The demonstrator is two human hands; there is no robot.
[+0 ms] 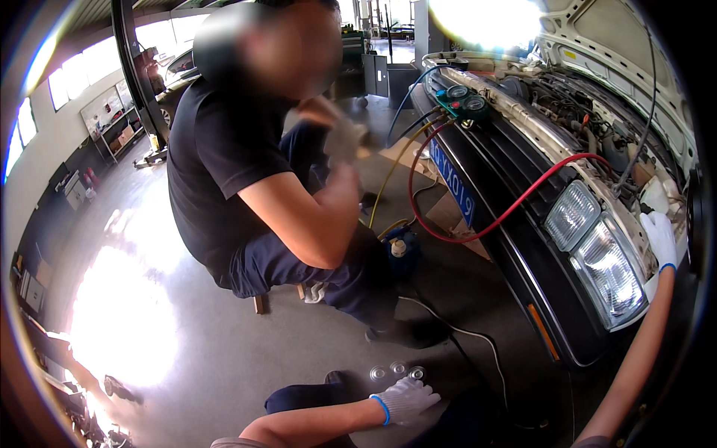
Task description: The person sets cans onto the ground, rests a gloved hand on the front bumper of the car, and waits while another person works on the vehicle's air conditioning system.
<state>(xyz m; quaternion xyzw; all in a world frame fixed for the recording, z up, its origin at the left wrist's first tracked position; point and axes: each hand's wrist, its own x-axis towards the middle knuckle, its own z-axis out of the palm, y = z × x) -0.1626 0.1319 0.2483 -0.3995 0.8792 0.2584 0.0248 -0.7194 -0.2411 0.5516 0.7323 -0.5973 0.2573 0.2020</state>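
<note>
My left hand (407, 401), in a white knit glove with a blue cuff, hangs low over my legs, fingers loosely stretched and nothing seen in them. Just beyond its knuckles, several small round silvery cans (398, 368) stand together on the floor. My right hand (659, 237), gloved the same way, rests on the car's front corner beside the headlight (609, 272), its fingers lying along the bodywork. On the car's front sits a manifold gauge set (461, 102) with two dials. From it run a red hose (497, 224), a yellow hose (387, 177) and a blue hose (403, 104).
A co-worker (224, 172) in dark clothes sits low at the left, arms raised and hands blurred. Between us and the car are a blue pump-like unit (402, 254), cardboard (448, 213) and a pale cable (478, 334). The raised hood (620, 45) exposes the engine bay (567, 112).
</note>
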